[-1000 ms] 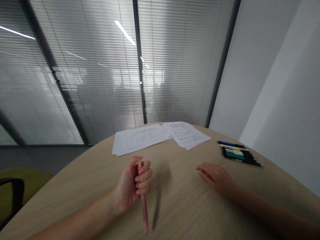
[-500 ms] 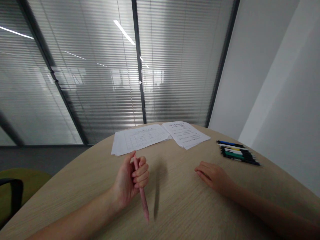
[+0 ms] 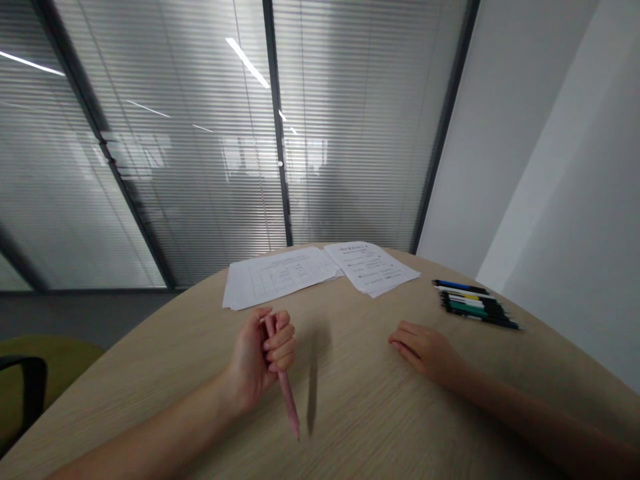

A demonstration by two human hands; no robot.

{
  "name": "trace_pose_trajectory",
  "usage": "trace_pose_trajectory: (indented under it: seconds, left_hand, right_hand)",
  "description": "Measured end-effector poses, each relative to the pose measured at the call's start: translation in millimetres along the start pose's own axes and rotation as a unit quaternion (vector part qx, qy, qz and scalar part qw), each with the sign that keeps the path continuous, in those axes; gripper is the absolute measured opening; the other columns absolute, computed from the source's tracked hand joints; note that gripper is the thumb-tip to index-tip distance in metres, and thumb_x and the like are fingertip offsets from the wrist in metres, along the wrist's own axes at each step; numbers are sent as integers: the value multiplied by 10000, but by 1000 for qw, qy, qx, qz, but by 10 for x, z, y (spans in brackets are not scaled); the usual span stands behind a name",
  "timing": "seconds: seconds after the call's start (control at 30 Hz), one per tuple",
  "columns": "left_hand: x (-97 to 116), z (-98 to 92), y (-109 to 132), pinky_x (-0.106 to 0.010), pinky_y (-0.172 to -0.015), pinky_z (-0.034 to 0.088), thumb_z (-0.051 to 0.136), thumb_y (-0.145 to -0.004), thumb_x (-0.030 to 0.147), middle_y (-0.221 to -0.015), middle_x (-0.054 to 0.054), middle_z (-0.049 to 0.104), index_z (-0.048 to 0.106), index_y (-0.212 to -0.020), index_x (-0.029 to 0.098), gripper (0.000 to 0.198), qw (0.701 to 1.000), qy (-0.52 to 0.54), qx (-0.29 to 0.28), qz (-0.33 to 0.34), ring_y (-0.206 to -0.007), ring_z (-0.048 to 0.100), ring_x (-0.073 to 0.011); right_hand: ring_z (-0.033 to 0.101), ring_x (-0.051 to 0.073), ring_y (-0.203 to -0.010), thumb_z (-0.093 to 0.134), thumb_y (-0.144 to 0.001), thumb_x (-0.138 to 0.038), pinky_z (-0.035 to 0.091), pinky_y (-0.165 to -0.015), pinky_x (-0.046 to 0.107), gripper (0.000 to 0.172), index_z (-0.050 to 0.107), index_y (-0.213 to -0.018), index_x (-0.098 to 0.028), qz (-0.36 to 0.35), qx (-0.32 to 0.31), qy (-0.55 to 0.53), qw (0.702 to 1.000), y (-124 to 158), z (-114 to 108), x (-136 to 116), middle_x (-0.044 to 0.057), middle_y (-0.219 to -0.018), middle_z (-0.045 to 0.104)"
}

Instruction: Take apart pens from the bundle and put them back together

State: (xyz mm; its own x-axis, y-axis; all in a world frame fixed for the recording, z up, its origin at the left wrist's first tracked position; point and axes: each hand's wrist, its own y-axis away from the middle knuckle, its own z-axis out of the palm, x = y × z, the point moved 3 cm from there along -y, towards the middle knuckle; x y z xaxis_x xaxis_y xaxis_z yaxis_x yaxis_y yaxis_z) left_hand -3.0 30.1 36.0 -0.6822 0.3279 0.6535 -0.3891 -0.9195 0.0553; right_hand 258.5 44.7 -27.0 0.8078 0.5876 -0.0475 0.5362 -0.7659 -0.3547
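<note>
My left hand (image 3: 261, 357) is closed in a fist around a pink pen (image 3: 287, 400), held above the wooden table (image 3: 360, 413) with its tip pointing down toward me. The pen casts a dark shadow just to its right. My right hand (image 3: 425, 350) lies flat on the table with fingers stretched out, holding nothing. A row of several pens (image 3: 475, 307) with black, blue, white and green barrels lies beyond my right hand, near the table's right edge.
Two stacks of printed paper sheets (image 3: 283, 275) (image 3: 373, 267) lie at the far edge of the table. Glass walls with closed blinds stand behind. A yellow-green chair (image 3: 35, 373) with a black armrest sits at the lower left.
My left hand with the pink pen has shifted slightly away from me and to the left, and the pen has tilted a little. My right hand has stayed in place.
</note>
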Motion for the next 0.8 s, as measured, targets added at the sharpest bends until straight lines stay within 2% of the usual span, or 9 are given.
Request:
trace_pose_trajectory:
  seconds: [0.4,0.57,0.8]
  left_hand:
    - [-15,-36,-10,-124,-230,267,340,-753,216,-413,104,107,412,-460,168,306,1000,-7,14,16,-331,42,-47]
    - [-44,-39,-28,-110,-241,241,365,-809,307,-419,106,125,461,-487,154,369,1000,-9,9,-9,-327,61,-41]
    - [-66,-13,-40,-128,-311,275,413,-805,345,-421,89,225,479,-528,147,346,1000,-24,14,-2,-318,195,-43]
  right_hand:
    - [548,165,-725,346,-863,-222,425,-648,280,253,594,-831,-183,-9,12,-2,1000,-8,5,4,59,-785,582]
    - [550,163,-730,340,-862,-211,430,-655,280,254,592,-844,-184,-7,-1,4,1000,-11,4,1,60,-800,583]
    - [551,173,-748,353,-860,-210,430,-671,289,243,593,-852,-177,2,-2,-3,1000,-13,4,-4,66,-805,586]
